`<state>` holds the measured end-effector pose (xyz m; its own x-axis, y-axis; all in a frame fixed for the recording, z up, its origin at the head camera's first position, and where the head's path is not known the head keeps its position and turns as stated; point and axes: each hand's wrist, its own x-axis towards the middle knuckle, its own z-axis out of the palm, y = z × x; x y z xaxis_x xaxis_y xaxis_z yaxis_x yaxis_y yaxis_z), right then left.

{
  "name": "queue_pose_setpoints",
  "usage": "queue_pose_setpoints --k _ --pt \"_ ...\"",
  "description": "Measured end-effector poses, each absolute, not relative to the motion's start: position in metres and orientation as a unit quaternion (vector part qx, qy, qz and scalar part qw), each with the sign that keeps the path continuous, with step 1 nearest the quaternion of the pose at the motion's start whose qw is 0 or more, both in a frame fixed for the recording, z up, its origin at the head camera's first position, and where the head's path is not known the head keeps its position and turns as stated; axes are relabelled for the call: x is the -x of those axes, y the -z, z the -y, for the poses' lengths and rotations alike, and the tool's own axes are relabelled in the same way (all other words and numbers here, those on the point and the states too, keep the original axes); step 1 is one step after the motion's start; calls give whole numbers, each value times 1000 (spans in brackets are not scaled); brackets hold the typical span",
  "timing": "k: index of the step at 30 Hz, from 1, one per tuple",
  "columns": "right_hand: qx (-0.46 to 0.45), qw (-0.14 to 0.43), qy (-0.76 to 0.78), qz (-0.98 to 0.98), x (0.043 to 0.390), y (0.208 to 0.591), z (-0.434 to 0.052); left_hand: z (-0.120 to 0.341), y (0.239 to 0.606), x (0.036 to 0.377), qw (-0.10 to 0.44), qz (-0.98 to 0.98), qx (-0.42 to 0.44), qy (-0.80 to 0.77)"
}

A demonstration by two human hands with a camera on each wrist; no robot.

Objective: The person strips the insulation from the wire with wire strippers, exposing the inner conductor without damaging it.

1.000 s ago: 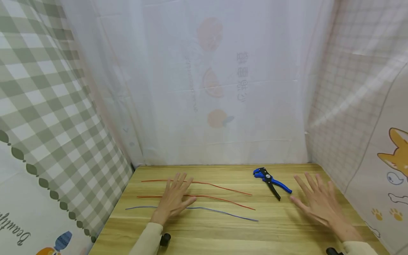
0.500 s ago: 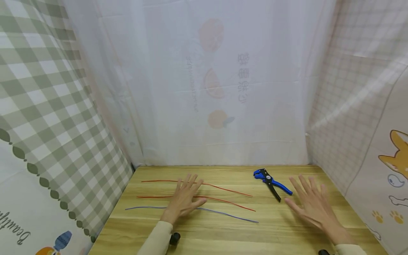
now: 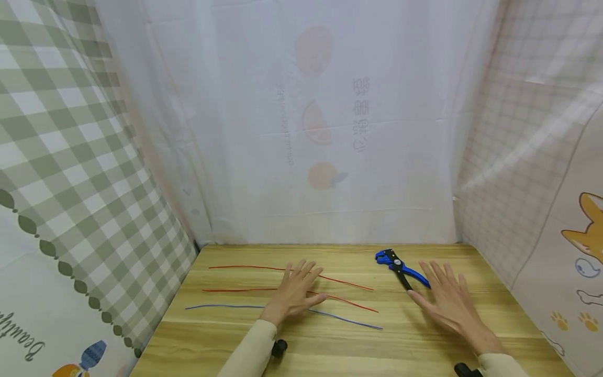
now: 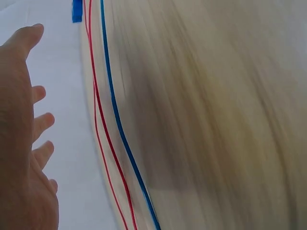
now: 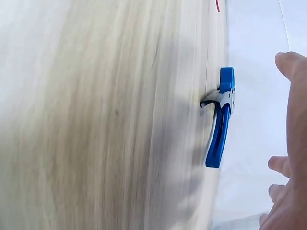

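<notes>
Our left hand (image 3: pixel 294 290) has slid rightward along the wires and now lies flat, fingers spread, over the two red wires (image 3: pixel 346 300), with the blue wire (image 3: pixel 221 307) just below it. Our right hand (image 3: pixel 445 303) has shifted left, also flat and empty, fingers spread; its fingertips now reach the blue stripper (image 3: pixel 400 267) on the tabletop (image 3: pixel 377 345). We judge a grab of the stripper is near, with nothing gripped yet.
</notes>
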<state>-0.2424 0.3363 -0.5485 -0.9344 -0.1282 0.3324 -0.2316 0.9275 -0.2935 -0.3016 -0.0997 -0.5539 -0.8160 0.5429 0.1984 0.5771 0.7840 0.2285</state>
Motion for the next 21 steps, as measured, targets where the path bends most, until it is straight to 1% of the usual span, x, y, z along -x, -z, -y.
queue_pose_setpoints --k 6,14,21 --pt "-86 132 -191 969 248 548 -333 83 554 306 56 938 311 141" --pt "-88 132 -191 969 256 550 -328 63 552 308 45 936 321 136" --pt "-102 126 -229 960 260 551 -324 43 553 312 40 934 332 128"
